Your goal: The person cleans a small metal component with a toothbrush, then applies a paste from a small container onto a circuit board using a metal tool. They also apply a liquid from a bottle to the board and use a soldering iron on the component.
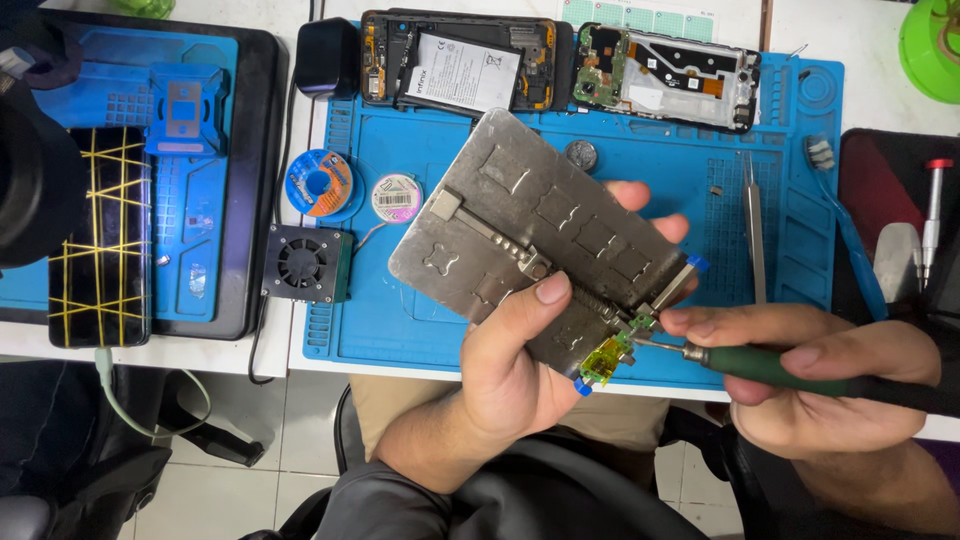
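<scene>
A small black fan sits at the blue mat's left edge on the worktop. The left hand grips a tilted metal holder plate above the mat, a small circuit board clamped at its lower edge. The right hand closes around a green-handled soldering iron, its tip touching that board.

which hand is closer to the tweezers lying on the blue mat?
Right. The right hand, holding the green-handled tool, sits just below the tweezers. The left hand grips the metal fixture plate further to their left.
</scene>
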